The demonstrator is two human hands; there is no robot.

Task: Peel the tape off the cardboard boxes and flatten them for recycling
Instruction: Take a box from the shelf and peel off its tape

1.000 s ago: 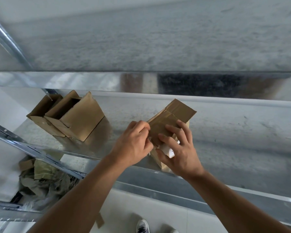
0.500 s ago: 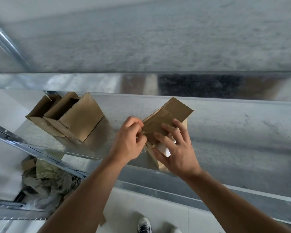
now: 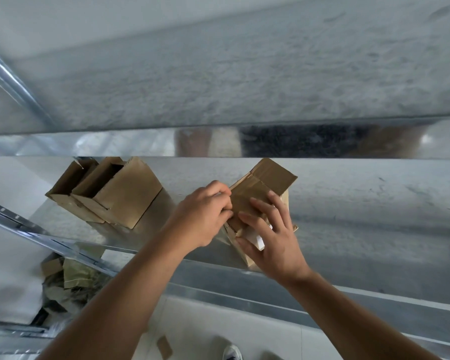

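Left hand (image 3: 203, 214): fingers curled tight, pinching at the left edge of the small cardboard box (image 3: 266, 181); what lies between the fingertips is hidden. Right hand (image 3: 272, 239): fingers spread over the box's face, thumb round its near side, gripping it. The box stands tilted on the metal shelf (image 3: 361, 229), with a white label (image 3: 256, 240) under the right palm.

Two open boxes (image 3: 126, 197) lie on their sides at the shelf's left, touching; interiors dark, contents not readable. Cardboard scraps (image 3: 70, 274) are piled below.

Since a second ago: grips unchanged, left fingertips drawn nearer the box's edge, left boxes unmoved.
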